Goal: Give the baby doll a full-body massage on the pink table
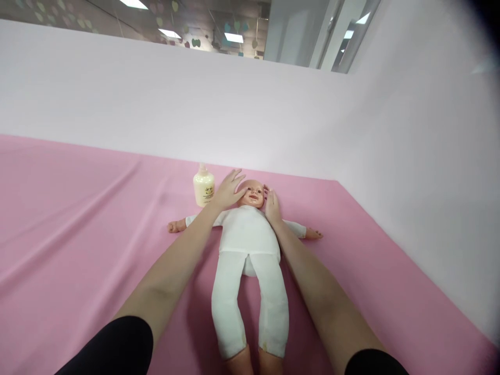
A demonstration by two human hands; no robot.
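A baby doll (250, 229) in a white top and trousers lies on its back on a pink sheet (128, 224), arms stretched out to both sides. My left hand (230, 190) is at the left side of the doll's head (253, 194), fingers spread and the thumb near its cheek. On the other side, my right hand (272, 205) is upright beside the cheek, its fingers extended. Whether either palm presses on the head I cannot tell. Just left of my left hand stands a cream pump bottle (203, 186) with small dark print.
A white wall (175, 99) runs behind the pink surface, and another white wall (425, 172) closes off the right side. Above the back wall, a window (175, 26) shows ceiling lights and hanging coloured shapes. Folds crease the sheet at the left.
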